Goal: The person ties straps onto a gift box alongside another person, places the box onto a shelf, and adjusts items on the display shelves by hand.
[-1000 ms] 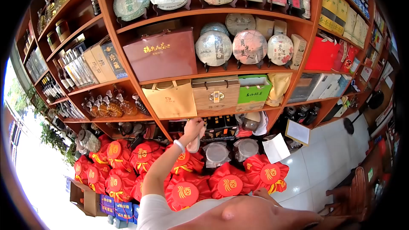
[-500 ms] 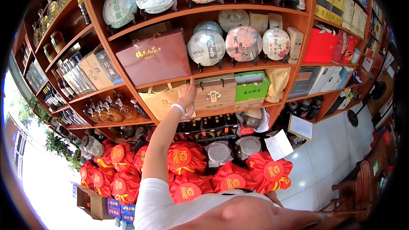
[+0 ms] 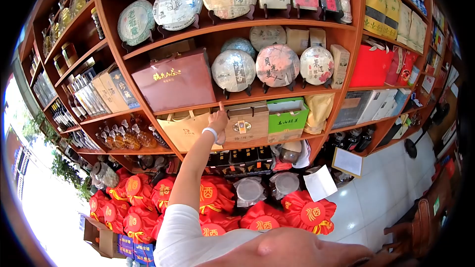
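Observation:
My left hand (image 3: 217, 120) is raised at the shelves, with its index finger stretched up to the front edge of a wooden shelf (image 3: 257, 98). I cannot tell whether the fingertip touches the wood. Nothing is seen in the hand, and a white band circles the wrist. Behind and beside the hand stand a tan paper bag (image 3: 185, 131) and a wooden-look gift box (image 3: 247, 122) with a clasp. Above the fingertip, to the left, sits a large maroon box (image 3: 173, 81); to the right stand wrapped tea cakes (image 3: 233, 70). My right hand does not show.
Low down are several red cloth-wrapped jars (image 3: 312, 214) and clear-covered jars (image 3: 249, 191). A green bag (image 3: 287, 118) stands right of the gift box. Glass bottles (image 3: 129, 138) fill the left shelves. A wooden chair (image 3: 420, 227) is at the lower right.
The view has shifted slightly, so the shelves appear a little lower and further left. My left hand keeps pointing at the same shelf edge. A bit of skin near the lower right jars is gone from sight.

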Available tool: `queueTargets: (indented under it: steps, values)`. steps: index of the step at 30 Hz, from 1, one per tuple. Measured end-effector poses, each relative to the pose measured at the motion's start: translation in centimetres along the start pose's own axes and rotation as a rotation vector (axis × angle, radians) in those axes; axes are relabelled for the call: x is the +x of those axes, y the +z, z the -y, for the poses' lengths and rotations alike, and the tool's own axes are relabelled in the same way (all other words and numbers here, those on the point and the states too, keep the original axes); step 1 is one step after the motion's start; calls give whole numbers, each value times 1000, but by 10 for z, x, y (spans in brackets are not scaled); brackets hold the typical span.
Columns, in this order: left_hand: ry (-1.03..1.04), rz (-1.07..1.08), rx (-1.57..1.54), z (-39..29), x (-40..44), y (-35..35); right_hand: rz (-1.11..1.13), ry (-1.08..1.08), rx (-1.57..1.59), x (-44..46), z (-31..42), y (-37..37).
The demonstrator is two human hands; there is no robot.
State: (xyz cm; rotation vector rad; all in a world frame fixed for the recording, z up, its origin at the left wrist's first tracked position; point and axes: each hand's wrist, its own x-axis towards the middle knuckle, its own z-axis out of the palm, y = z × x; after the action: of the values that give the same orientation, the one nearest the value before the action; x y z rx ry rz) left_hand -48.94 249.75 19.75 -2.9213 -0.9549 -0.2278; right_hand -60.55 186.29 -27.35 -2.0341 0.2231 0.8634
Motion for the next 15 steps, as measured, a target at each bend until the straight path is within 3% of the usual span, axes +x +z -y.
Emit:
queueTargets:
  steps: [1,3,4,8,10,12,15]
  values:
    - [-1,-4,-16,-3,-1,-4,3,-2,-7,-8,4,-8]
    - [15,-7,20,-1,9,0,-19,268,24,-17,12,-21]
    - [38,-10,56,0,13,1,24,299,69,0,-8,-22]
    - [-5,9,25,-5,25,-7,-13,291,102,1,2,-27]
    - [37,5,60,-7,27,-15,-31,183,72,-39,66,-32]
    - [135,-53,99,-6,31,-11,-24,185,67,-36,64,-29]
    - [81,-68,140,-12,40,-3,5,109,49,-27,71,-23]
